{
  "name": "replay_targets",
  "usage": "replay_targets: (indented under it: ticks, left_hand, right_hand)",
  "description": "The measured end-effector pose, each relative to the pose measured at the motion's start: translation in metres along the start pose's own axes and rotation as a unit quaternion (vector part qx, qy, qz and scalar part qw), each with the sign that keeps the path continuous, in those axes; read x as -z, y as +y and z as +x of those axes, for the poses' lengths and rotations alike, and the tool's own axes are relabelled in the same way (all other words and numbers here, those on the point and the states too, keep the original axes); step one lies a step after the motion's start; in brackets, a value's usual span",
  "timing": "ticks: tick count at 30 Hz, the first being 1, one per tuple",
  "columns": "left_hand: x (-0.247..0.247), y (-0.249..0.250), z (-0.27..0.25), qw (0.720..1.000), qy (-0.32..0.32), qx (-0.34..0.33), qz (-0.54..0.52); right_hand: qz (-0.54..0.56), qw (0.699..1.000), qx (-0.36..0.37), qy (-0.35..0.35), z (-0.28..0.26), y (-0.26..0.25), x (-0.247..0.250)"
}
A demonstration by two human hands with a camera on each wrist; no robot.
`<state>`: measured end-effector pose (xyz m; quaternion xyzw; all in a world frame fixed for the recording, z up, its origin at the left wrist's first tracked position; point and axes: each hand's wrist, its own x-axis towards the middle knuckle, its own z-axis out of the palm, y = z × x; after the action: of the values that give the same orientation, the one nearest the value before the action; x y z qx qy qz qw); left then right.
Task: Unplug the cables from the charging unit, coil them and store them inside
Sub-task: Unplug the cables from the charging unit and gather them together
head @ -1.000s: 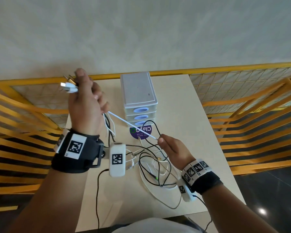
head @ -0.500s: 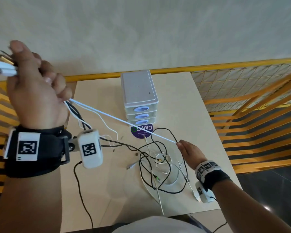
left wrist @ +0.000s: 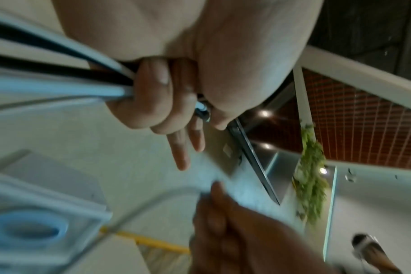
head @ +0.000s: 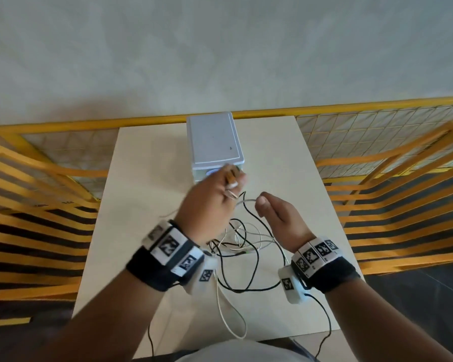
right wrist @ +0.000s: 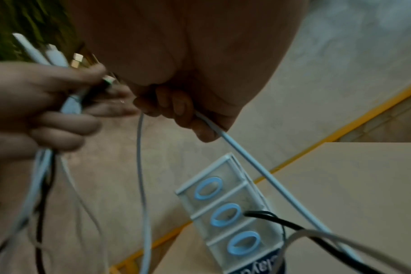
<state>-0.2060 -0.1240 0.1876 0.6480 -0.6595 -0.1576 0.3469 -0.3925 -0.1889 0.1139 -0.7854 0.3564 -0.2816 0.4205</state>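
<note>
A white three-drawer unit (head: pixel 212 142) with blue oval handles (right wrist: pixel 225 214) stands at the back of the table. My left hand (head: pixel 229 186) is just in front of it and grips a bundle of black and white cables (left wrist: pixel 59 79). Their plug ends (right wrist: pixel 52 53) stick out above the fist. Close to its right, my right hand (head: pixel 260 202) pinches one white cable (right wrist: pixel 246 166) between thumb and fingers. A short loop of that cable (head: pixel 246 201) runs between the two hands. The rest of the cables lie tangled on the table (head: pixel 246 244) under my wrists.
The beige table (head: pixel 285 165) is ringed by a yellow railing (head: pixel 351 105) and yellow slatted chairs (head: pixel 37 192) on both sides. A purple round sticker (right wrist: pixel 265 267) lies at the drawer unit's foot. One white cable hangs over the table's near edge (head: pixel 233 327).
My left hand came down from high on the left to the middle, beside my right hand. The white cable stretched taut between them is now a short slack loop.
</note>
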Motion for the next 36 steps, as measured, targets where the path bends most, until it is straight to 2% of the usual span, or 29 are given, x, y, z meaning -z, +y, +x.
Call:
replay_targets:
  ticks: [3, 5, 9, 14, 20, 28, 33, 36]
  left_hand:
    - [-0.031, -0.005, -0.005, 0.995, -0.082, 0.039, 0.044]
    - [-0.034, -0.008, -0.005, 0.994, -0.081, 0.053, 0.051]
    - [-0.013, -0.019, 0.003, 0.995, -0.028, 0.026, 0.094]
    - [0.025, -0.022, 0.013, 0.992, 0.058, 0.025, 0.107]
    - [0.068, -0.02, 0.013, 0.985, 0.15, 0.052, 0.071]
    - [0.105, -0.017, 0.008, 0.963, 0.262, 0.051, 0.046]
    - [0.12, -0.018, 0.006, 0.95, 0.306, 0.054, 0.037]
    - [0.121, -0.024, 0.006, 0.944, 0.322, 0.063, 0.041]
  right_hand:
    - [0.049, 0.999, 0.001, -0.012, 0.003, -0.008, -0.002]
    - [0.069, 0.997, -0.008, -0.027, 0.001, -0.008, -0.001]
    - [0.034, 0.997, 0.007, -0.062, -0.006, 0.003, -0.004]
    - [-0.019, 0.999, -0.007, -0.038, -0.01, 0.029, -0.012]
    - [-0.078, 0.995, -0.043, -0.052, -0.015, 0.066, -0.022]
    - [-0.112, 0.984, -0.116, -0.069, -0.025, 0.104, -0.023]
    - [-0.115, 0.978, -0.154, -0.076, -0.029, 0.111, -0.027]
    - [-0.11, 0.978, -0.166, -0.055, -0.024, 0.11, -0.023]
